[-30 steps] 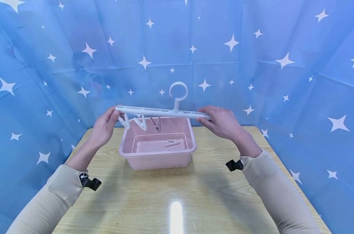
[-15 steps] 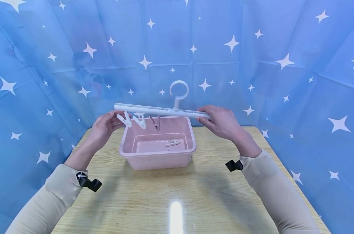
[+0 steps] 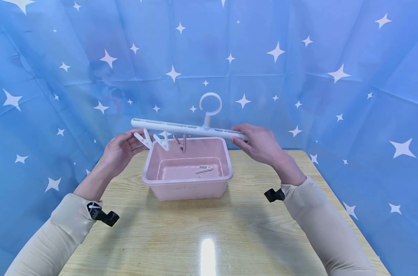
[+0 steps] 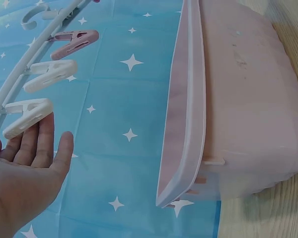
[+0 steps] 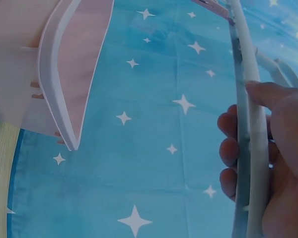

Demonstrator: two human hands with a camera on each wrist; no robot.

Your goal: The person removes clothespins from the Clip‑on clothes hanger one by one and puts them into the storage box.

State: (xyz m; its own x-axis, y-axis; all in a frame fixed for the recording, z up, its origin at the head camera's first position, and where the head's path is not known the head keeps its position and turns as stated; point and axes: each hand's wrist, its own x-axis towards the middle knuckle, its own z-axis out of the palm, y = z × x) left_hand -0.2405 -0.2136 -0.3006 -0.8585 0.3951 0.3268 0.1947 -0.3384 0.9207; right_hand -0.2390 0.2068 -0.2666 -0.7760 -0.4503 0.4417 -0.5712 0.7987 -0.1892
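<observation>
right hand (image 3: 260, 143) grips hanger (image 3: 190, 129); left hand (image 3: 120, 149) (fingers straight) beside white clip (image 3: 143, 138).

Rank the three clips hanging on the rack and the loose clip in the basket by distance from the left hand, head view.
From the left hand:
1. outer white clip, at the fingertips.
2. second white clip, next along the rack.
3. pink clip, nearer the rack's middle.
4. loose clip, on the basket floor, farthest.

hanger (image 3: 190, 129) above basin (image 3: 187, 180) — peg (image 3: 204, 169) inside, seemingly loose | basin on table (image 3: 209, 230)
</observation>
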